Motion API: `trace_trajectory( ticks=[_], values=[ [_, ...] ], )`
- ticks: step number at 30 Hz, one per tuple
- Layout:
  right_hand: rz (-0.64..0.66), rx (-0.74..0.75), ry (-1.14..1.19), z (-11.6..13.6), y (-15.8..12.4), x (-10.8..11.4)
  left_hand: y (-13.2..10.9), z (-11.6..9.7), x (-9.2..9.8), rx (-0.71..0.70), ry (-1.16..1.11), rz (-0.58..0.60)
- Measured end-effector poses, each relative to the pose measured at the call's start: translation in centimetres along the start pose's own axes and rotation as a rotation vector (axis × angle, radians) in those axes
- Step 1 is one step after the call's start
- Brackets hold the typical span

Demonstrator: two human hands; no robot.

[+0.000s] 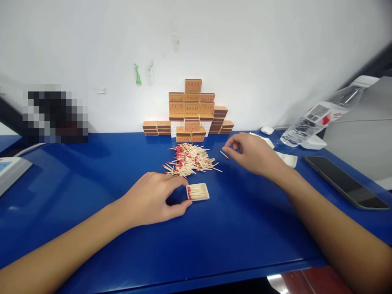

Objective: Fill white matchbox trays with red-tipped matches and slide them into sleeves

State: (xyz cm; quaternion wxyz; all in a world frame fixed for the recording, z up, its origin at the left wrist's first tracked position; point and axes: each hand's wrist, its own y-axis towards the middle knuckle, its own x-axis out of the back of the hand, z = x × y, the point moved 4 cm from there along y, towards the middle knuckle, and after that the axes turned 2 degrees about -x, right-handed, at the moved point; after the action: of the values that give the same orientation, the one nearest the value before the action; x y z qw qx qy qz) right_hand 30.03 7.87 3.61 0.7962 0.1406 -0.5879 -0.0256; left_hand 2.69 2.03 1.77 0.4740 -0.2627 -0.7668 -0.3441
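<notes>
My left hand (153,199) curls its thumb and index finger around the left end of a small white matchbox tray (208,192). Inside the tray lies a row of matches (197,192), red heads to the left. Over the table to the right, my right hand (251,152) has thumb and index finger drawn together. A single match (224,155) shows just below those fingertips, red head at its lower right; whether they touch it I cannot tell. A loose pile of red-headed matches (192,159) spreads behind the tray, between the hands.
Stacked matchboxes (191,108) stand against the white wall behind the pile. On the right are a leaning water bottle (324,112), a phone (344,181) and white tray-like pieces (288,159). A white device (12,171) sits on the blue table (196,249) at far left.
</notes>
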Motion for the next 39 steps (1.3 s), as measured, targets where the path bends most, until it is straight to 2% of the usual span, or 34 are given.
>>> trace_trajectory(
  ticks=[2, 5, 7, 10, 13, 18, 22, 27, 33, 36, 39],
  values=[
    [0.021, -0.117, 0.038, -1.9, 1.0, -0.7, 0.0, 0.0, 0.0, 0.001, 0.007, 0.003],
    [0.122, -0.167, 0.129, -2.5, 1.6, -2.2, 0.1, -0.1, 0.1, -0.004, 0.017, 0.011],
    [0.174, -0.139, 0.151, -1.9, 1.5, -2.9, 0.1, -0.2, 0.1, -0.005, 0.023, 0.009],
    [0.185, -0.102, 0.161, -1.1, 1.3, -3.0, 0.0, -0.1, 0.1, 0.002, 0.030, 0.010],
    [0.151, -0.080, 0.195, -0.7, 1.0, -2.1, 0.0, 0.1, 0.0, 0.008, 0.024, 0.004],
    [0.076, 0.025, 0.474, 1.0, 0.3, -0.2, 0.0, 0.1, 0.0, -0.003, 0.015, -0.023],
    [0.119, 0.116, 0.564, 3.5, -0.9, 0.2, 0.0, 0.2, 0.0, 0.009, 0.013, -0.030],
    [0.203, 0.088, 0.763, 5.6, -2.2, -0.1, 0.0, 0.5, 0.0, 0.030, 0.014, -0.048],
    [0.268, 0.040, 0.889, 6.1, -2.6, -1.6, 0.1, 0.7, 0.1, 0.026, 0.031, -0.120],
    [0.296, 0.050, 0.876, 6.3, -2.9, -2.3, 0.1, 0.7, 0.2, 0.026, 0.037, -0.127],
    [0.278, 0.101, 0.756, 6.5, -3.2, -2.5, 0.0, 0.8, 0.3, 0.030, 0.031, -0.126]
  ],
)
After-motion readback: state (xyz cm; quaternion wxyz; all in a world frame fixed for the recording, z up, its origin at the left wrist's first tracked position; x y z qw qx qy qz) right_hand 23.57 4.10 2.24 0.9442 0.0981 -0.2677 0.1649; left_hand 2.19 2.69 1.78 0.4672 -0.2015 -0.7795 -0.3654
